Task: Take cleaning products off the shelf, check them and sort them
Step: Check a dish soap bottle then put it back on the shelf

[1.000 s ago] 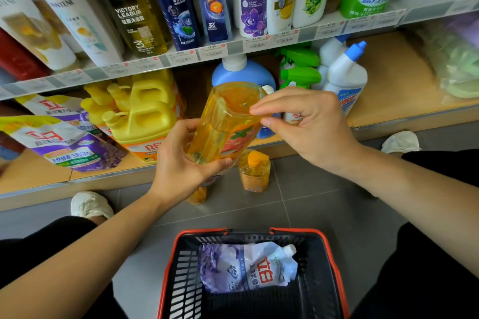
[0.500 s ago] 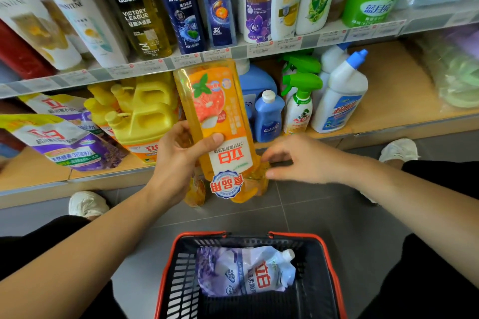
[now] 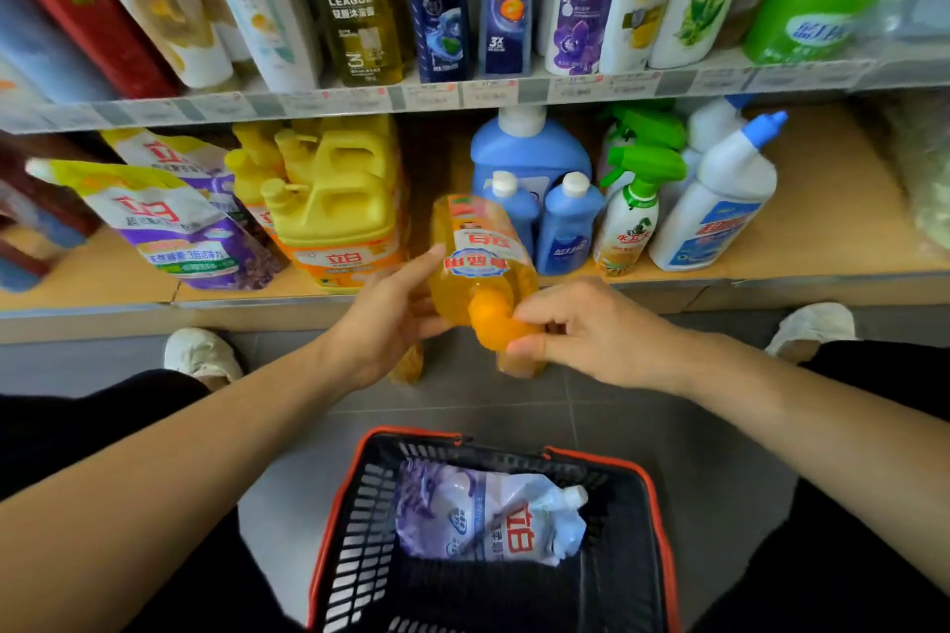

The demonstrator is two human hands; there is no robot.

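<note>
An orange dish-soap bottle (image 3: pixel 480 262) is held upside down in front of the lower shelf, its orange cap (image 3: pixel 492 324) pointing toward me. My left hand (image 3: pixel 390 319) holds the bottle's body from the left. My right hand (image 3: pixel 581 329) pinches the cap between thumb and fingers. Below, a black basket with an orange rim (image 3: pixel 655 504) stands on the floor with a purple-and-white refill pouch (image 3: pixel 488 514) lying in it.
Two more orange bottles (image 3: pixel 519 362) stand on the grey floor under my hands. The lower shelf (image 3: pixel 833 201) holds yellow jugs (image 3: pixel 339 190), refill pouches (image 3: pixel 169 221), blue bottles (image 3: pixel 565 221), a green sprayer (image 3: pixel 632 216) and a white toilet cleaner (image 3: pixel 719 206). Shampoo bottles fill the upper shelf.
The orange bottle has dropped lower and tilted, cap now toward me. My right hand moved from beside the bottle's bottom edge onto the cap. The view shifted closer to the shelf.
</note>
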